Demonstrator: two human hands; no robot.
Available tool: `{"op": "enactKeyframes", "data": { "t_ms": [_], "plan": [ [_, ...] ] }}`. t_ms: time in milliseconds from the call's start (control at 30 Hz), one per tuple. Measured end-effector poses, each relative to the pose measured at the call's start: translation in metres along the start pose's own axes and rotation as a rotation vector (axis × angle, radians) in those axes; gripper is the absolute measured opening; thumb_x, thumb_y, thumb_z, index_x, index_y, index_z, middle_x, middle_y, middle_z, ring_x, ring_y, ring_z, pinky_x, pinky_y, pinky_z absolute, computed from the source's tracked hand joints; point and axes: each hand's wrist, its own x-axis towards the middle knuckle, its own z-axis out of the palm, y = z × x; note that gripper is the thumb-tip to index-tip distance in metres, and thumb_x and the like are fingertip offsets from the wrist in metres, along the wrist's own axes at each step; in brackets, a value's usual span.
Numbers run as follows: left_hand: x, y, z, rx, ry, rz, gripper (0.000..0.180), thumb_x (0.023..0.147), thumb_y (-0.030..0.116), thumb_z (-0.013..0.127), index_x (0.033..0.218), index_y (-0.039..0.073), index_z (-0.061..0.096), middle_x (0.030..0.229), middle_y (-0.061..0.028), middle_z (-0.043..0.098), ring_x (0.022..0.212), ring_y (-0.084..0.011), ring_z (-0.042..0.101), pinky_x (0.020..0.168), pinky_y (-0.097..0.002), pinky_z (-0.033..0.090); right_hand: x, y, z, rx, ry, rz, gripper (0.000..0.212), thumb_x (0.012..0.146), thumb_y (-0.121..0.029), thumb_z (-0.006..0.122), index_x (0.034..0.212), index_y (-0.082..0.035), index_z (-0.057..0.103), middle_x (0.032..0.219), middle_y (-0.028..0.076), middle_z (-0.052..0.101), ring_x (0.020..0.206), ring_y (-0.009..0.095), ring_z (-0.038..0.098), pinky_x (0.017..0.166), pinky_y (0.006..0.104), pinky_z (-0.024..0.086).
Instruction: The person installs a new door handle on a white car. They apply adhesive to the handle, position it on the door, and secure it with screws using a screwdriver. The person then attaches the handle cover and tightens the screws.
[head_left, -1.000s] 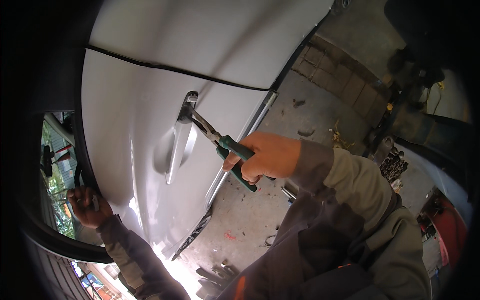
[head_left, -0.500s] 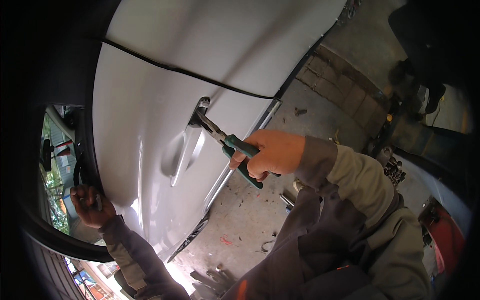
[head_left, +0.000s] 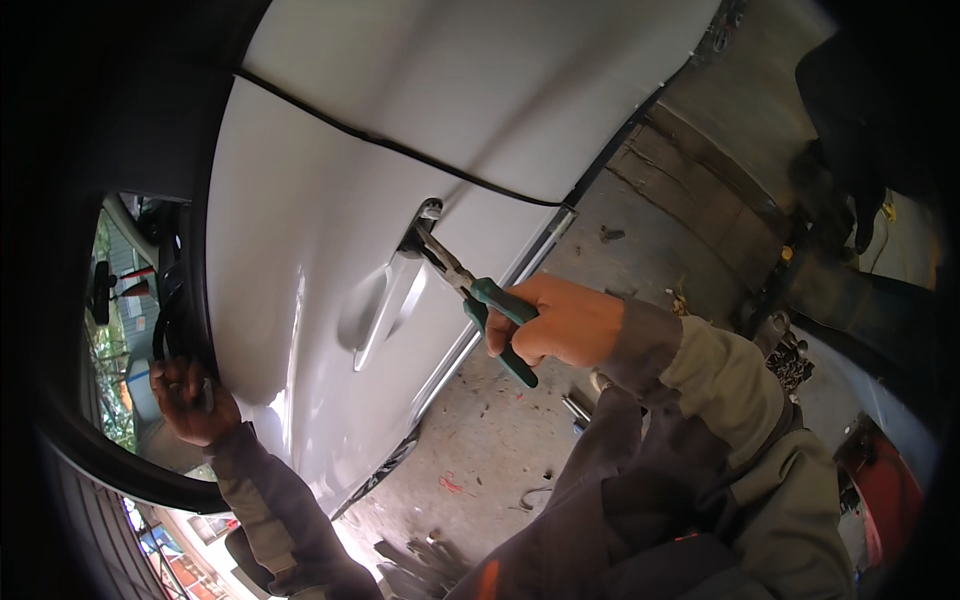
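Note:
My right hand [head_left: 570, 318] is closed round the green grips of long-nose pliers [head_left: 463, 278]. Their metal jaws reach into the dark opening at the upper end of a door handle [head_left: 385, 318]. This handle is set in a silver-white car door [head_left: 310, 200]. Over by the open window, my left hand [head_left: 197, 402] rests at the sill with curled fingers. A small greyish piece shows in that hand, too small to name. The tips of the plier jaws are hidden inside the opening.
A second body panel [head_left: 480, 80] adjoins the door along a dark seam. The concrete floor [head_left: 480, 430] carries small debris and a red scrap [head_left: 452, 485]. At the right are a heap of metal parts [head_left: 787, 360], a red object [head_left: 880, 490] and another person's dark-clothed leg [head_left: 845, 130].
The whole view has shifted slightly, so the door and both hands sit further right. The pliers stay at the handle opening, and my left hand stays at the window sill.

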Motion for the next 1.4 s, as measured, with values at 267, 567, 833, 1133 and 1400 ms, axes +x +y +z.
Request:
{"op": "enactKeyframes", "data": {
  "t_ms": [267, 567, 833, 1133, 1400],
  "plan": [
    [0.002, 0.0, -0.005, 0.027, -0.042, 0.024, 0.021, 0.105, 0.022, 0.057, 0.109, 0.001, 0.059, 0.088, -0.0023, 0.046, 0.068, -0.0096, 0.039, 0.06, -0.0212, 0.038, -0.001, -0.003, 0.0, -0.015, 0.011, -0.06, 0.009, 0.076, -0.009, 0.055, 0.07, -0.002, 0.055, 0.061, 0.003, 0.048, 0.055, 0.013, 0.04, 0.051, 0.0341, 0.029],
    [0.002, -0.001, -0.003, 0.019, -0.01, 0.042, 0.02, 0.106, 0.02, 0.055, 0.108, 0.001, 0.059, 0.087, -0.0026, 0.044, 0.065, -0.0101, 0.038, 0.059, -0.0219, 0.039, 0.003, 0.009, -0.007, -0.02, -0.016, -0.125, 0.007, 0.073, -0.008, 0.053, 0.068, -0.004, 0.054, 0.059, 0.001, 0.043, 0.054, 0.013, 0.036, 0.051, 0.034, 0.027],
    [0.002, 0.001, 0.003, 0.02, 0.026, 0.023, 0.018, 0.106, 0.02, 0.055, 0.103, 0.003, 0.059, 0.085, -0.0019, 0.044, 0.063, -0.0096, 0.038, 0.057, -0.0218, 0.039, 0.008, 0.011, -0.021, -0.06, -0.053, -0.039, 0.013, 0.066, -0.008, 0.058, 0.077, -0.002, 0.06, 0.073, 0.004, 0.058, 0.068, 0.014, 0.05, 0.063, 0.0332, 0.04],
    [-0.002, 0.0, 0.007, 0.07, 0.05, 0.041, 0.018, 0.104, 0.021, 0.058, 0.104, 0.003, 0.059, 0.087, -0.0025, 0.045, 0.064, -0.0096, 0.037, 0.06, -0.0214, 0.039, 0.005, 0.008, -0.022, -0.101, -0.04, -0.077, 0.01, 0.066, -0.008, 0.059, 0.074, -0.003, 0.058, 0.069, 0.003, 0.054, 0.066, 0.014, 0.048, 0.061, 0.0337, 0.038],
    [-0.003, -0.001, 0.007, 0.119, 0.042, 0.068, 0.019, 0.104, 0.022, 0.057, 0.105, 0.003, 0.059, 0.087, -0.0022, 0.045, 0.065, -0.0093, 0.036, 0.06, -0.0209, 0.037, -0.01, -0.002, -0.017, -0.121, -0.056, -0.031, 0.007, 0.076, -0.01, 0.057, 0.072, -0.004, 0.057, 0.061, 0.005, 0.052, 0.057, 0.016, 0.049, 0.054, 0.0375, 0.036]
  ]
}}
